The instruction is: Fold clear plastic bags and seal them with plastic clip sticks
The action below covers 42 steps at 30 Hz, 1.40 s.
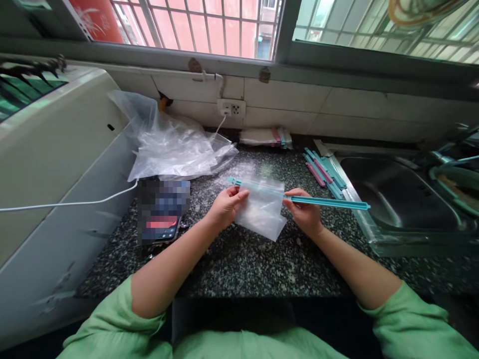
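A small clear plastic bag [262, 212] is held above the dark speckled counter [254, 264]. My left hand [226, 205] pinches its left top corner, fingers closed. A long teal sealing clip [325, 201] runs across the bag's top edge and sticks out far to the right. My right hand [305, 212] is closed around the clip at the bag's right edge.
Crumpled clear plastic bags [175, 144] lie at the back left, a phone [161, 219] with a white cable beside them. Several teal and pink clips [322, 169] lie by the steel sink [396, 199]. A grey-white appliance [48, 164] stands at left.
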Motion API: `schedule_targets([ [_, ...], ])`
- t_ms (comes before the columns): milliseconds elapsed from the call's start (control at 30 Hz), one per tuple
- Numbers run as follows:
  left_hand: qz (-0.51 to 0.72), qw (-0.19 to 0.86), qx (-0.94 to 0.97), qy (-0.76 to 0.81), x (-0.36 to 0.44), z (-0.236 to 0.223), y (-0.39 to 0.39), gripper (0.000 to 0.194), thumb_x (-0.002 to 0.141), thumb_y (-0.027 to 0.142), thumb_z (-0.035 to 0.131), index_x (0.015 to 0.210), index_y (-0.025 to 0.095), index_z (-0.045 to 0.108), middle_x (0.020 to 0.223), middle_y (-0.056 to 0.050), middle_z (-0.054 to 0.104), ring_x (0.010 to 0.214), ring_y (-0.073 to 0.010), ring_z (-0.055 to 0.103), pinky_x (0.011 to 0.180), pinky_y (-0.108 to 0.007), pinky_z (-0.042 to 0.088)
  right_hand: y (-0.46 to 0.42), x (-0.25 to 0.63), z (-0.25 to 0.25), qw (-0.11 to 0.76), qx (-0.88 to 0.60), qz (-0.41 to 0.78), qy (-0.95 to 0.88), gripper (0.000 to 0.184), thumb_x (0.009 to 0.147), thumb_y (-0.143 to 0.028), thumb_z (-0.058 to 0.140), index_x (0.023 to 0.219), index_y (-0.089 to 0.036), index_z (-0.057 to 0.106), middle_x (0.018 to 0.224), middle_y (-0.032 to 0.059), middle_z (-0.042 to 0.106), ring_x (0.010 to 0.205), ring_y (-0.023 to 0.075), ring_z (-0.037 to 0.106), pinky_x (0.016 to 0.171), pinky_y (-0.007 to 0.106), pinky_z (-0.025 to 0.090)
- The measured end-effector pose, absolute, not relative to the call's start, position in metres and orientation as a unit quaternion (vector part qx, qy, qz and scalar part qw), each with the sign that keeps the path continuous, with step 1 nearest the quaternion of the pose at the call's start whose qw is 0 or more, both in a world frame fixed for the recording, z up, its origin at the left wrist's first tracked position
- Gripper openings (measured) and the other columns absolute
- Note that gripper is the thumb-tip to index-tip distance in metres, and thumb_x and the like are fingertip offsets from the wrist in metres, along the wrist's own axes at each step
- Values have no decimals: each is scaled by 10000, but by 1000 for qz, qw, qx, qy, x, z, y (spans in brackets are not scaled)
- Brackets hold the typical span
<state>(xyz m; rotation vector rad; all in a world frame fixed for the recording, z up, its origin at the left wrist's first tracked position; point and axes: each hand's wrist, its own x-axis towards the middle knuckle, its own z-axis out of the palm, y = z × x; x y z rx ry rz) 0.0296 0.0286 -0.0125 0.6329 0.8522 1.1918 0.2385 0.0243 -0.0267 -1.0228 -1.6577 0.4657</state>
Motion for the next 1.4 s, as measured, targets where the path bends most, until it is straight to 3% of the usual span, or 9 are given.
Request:
schedule_targets([
  [300,536,699,269,390,28,-19,33,340,396,257,838,609,104,622,587,10,588,568,-72,507,598,-202,388,26,239,-30,520,-411,204,-721,127,775,-317,614,792,-192,602,713,10,593,568,103,519,502,226,433],
  [667,550,680,239,420,26,-12,32,336,365,239,836,553,119,586,542,31,556,539,-68,483,548,-201,382,24,241,-22,458,-422,175,-763,162,767,-299,631,888,-200,589,785,17,624,654,124,569,601,257,491],
  [1233,560,625,316,443,24,-20,36,335,418,331,810,535,130,568,500,34,513,486,-71,431,499,-209,339,28,245,-18,540,-379,117,-743,17,757,-208,630,770,-201,621,734,15,616,679,135,573,585,264,496],
  [1400,551,635,322,435,26,-23,34,338,436,349,803,538,135,562,511,39,512,494,-66,430,512,-205,347,29,248,-21,541,-367,133,-744,56,754,-186,630,806,-204,635,798,22,606,696,125,572,546,238,498],
])
